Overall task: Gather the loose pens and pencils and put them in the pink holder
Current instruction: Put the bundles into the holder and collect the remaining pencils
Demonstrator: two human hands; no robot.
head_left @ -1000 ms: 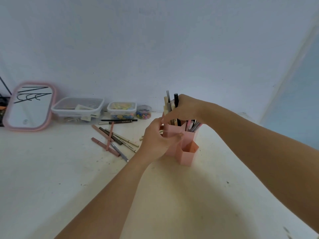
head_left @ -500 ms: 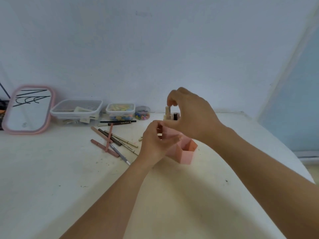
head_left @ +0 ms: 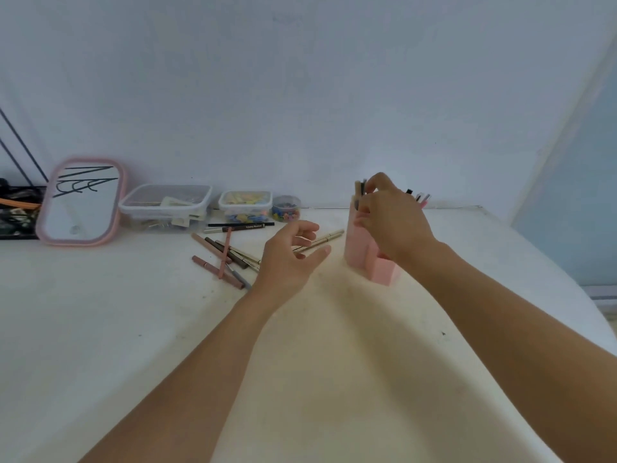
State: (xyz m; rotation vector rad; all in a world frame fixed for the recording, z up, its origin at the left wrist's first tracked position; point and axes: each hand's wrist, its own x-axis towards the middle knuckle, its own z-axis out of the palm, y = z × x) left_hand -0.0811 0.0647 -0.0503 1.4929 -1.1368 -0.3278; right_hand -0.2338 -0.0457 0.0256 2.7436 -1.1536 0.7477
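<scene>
The pink holder stands upright on the white table, right of centre, with several pens sticking out of its top. My right hand covers the holder's upper part, fingers pinched on the pens standing in it. My left hand hovers open and empty just left of the holder. Several loose pens and pencils lie in a heap left of my left hand. One beige pencil lies between my left hand and the holder. Two dark pens lie near the boxes.
Along the back wall stand a pink-framed mirror, a clear lidded box, a smaller box of coloured bits and a small round tub. The table edge curves away at the right.
My left hand has let go of the holder and drawn back to the left, open. My right hand has stayed on the pens at the holder's top.
</scene>
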